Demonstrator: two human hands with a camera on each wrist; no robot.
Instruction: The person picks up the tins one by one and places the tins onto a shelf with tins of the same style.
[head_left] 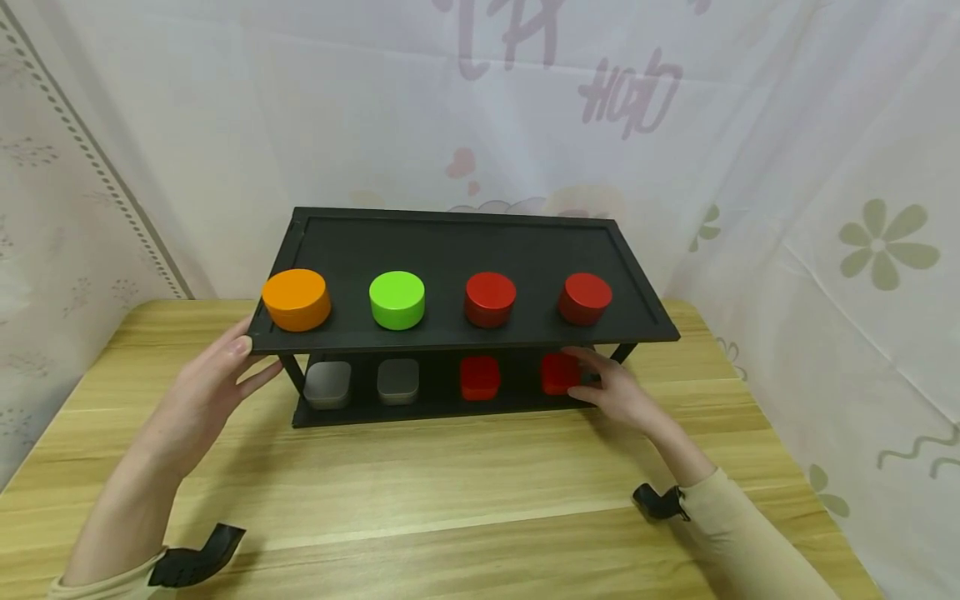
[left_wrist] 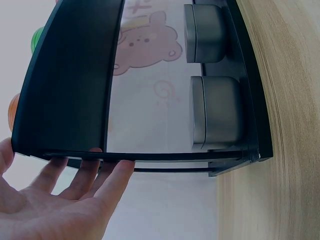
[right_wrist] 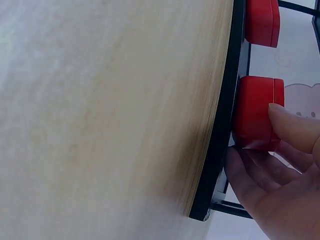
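Note:
A black two-tier rack (head_left: 465,242) stands on the wooden table. My left hand (head_left: 213,379) holds its upper shelf at the front left corner, thumb on the top edge and fingers (left_wrist: 82,177) underneath. On the lower shelf, at the right end, sits a red square tin (right_wrist: 255,112). My right hand (head_left: 615,387) grips this tin from the right, its thumb at the lid and the other fingers around the far side, partly hidden. To its left is another red square tin (head_left: 480,378), followed by two grey square tins, one (head_left: 398,381) nearer the middle and one (head_left: 327,384) at the left end.
Along the upper shelf's front stand an orange round tin (head_left: 296,300), a green round tin (head_left: 397,300), a red round tin (head_left: 490,299) and a second red round tin (head_left: 585,298). Behind the rack hangs a printed white cloth (head_left: 360,108). The wooden table (head_left: 420,500) extends in front.

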